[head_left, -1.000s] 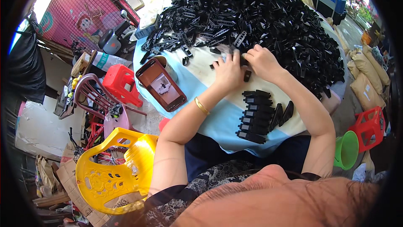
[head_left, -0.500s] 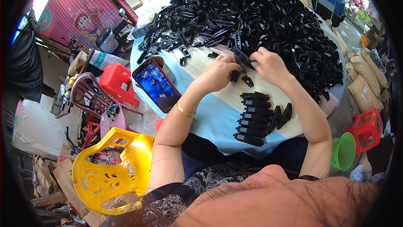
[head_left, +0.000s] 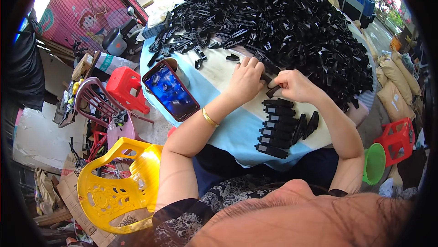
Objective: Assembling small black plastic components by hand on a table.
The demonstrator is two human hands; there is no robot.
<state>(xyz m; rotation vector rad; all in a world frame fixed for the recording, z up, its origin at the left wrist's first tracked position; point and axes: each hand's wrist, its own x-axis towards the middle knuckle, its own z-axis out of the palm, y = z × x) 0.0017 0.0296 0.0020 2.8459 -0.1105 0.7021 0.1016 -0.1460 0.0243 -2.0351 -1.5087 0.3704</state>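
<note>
Pinching black clip (head_left: 273,91), both hands (head_left: 248,80) between pile (head_left: 292,23) and row (head_left: 276,128).

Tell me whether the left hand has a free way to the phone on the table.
Probably yes. The left hand rests on the table beside the right hand, and the phone lies just to its left, with only bare cloth between them. Whether its fingers are free is unclear.

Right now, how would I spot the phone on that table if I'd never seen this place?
Start at the round table with its light blue cover, heaped with small black plastic parts. At its left edge, left of the left hand, the phone leans against a tin. It is the only flat thing there with a lit blue screen and a red rim.
</note>
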